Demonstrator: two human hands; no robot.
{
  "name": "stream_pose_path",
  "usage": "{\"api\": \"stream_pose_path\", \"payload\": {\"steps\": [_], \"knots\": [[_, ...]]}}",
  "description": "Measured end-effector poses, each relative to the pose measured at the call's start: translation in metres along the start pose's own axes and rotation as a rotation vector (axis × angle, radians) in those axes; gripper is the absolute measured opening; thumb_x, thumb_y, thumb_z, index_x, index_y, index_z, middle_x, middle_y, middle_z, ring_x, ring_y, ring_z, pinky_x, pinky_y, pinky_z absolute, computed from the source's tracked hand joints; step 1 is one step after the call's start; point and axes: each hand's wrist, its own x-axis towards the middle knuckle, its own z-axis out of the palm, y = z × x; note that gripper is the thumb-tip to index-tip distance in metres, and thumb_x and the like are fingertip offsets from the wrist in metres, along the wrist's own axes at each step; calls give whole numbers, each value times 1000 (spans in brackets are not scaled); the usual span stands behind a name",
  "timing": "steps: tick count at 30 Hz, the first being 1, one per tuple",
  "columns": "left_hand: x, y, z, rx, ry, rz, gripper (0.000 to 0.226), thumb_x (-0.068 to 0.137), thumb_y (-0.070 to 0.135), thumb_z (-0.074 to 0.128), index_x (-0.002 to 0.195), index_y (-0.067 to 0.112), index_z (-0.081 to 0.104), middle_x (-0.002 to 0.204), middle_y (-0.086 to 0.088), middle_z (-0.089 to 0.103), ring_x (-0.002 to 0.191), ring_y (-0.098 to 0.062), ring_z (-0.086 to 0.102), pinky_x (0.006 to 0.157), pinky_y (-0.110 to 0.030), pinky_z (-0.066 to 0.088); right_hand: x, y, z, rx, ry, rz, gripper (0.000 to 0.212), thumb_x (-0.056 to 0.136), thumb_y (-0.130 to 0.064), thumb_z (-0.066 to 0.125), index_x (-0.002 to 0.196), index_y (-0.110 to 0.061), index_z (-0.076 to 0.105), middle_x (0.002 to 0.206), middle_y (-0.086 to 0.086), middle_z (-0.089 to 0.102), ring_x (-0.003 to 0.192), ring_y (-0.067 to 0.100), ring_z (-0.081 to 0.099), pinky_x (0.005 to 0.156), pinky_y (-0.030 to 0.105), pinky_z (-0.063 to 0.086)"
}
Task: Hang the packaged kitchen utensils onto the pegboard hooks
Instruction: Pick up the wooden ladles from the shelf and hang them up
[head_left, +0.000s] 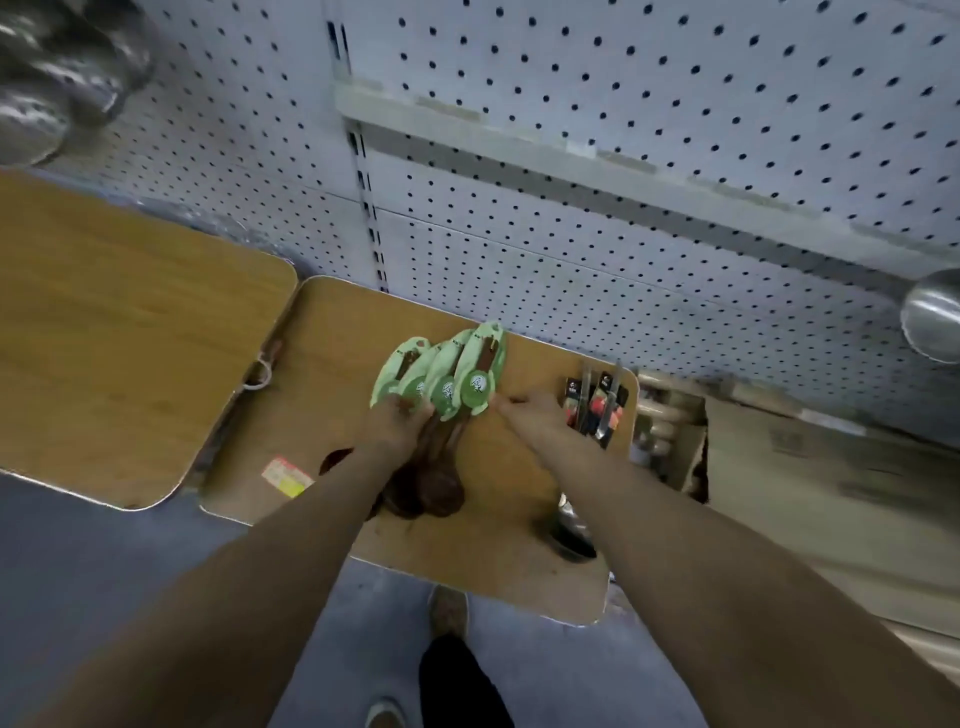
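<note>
Firmly, left hand (396, 422) grips wooden spoons (434, 491) (oval green cards (475, 374)); right hand (527, 411) touches.

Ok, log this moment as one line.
left grip: holds green-carded dark wooden spoons on wooden table; right grip: at rightmost card, hold unclear; white pegboard: no spoons hung

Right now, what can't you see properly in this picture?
Head view only.
Print on the green cards: too small, blurred.
Bowls of the wooden spoons: partly behind the left arm.
Steel bowl: cut off by right edge.
Whether the right hand pinches a card: blurred.
</note>
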Motion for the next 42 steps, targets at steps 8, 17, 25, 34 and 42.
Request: {"api": "stream_pose_path", "payload": {"steps": [8,17,25,34,42], "knots": [[46,-13,36,-115,8,-136,43,93,43,63,117,6,63,113,-11,69,110,-31,63,84,-29,42,78,13,40,243,-7,191,51,76,-51,82,109,-15,69,113,7,71,102,27,67,97,48,55],[52,-23,48,-270,53,-173,44,89,42,69,113,9,54,107,-6,66,100,-27,62,91,-39,50,89,6,51,391,-5,256,42,79,-39,85,106,-17,61,95,-1,59,90,21,57,90,38,51],[38,-51,51,-439,-43,-144,26,82,55,64,82,30,67,92,-7,72,94,-29,69,93,-48,55,61,23,57,519,122,147,36,76,-33,88,89,-19,58,91,2,68,84,20,67,88,45,59],[-45,-52,22,-538,37,-59,38,105,39,40,113,9,61,111,-9,65,107,-27,60,95,-39,49,-22,44,58,688,100,-10,42,80,-26,86,102,-15,52,108,10,71,95,23,70,86,47,60],[-159,-42,-4,-606,46,114,44,105,38,41,112,0,60,67,-7,70,67,-27,67,58,-30,52,-145,57,21,846,121,-153,54,81,-25,84,119,-9,50,115,7,68,99,20,68,78,38,59]]}}
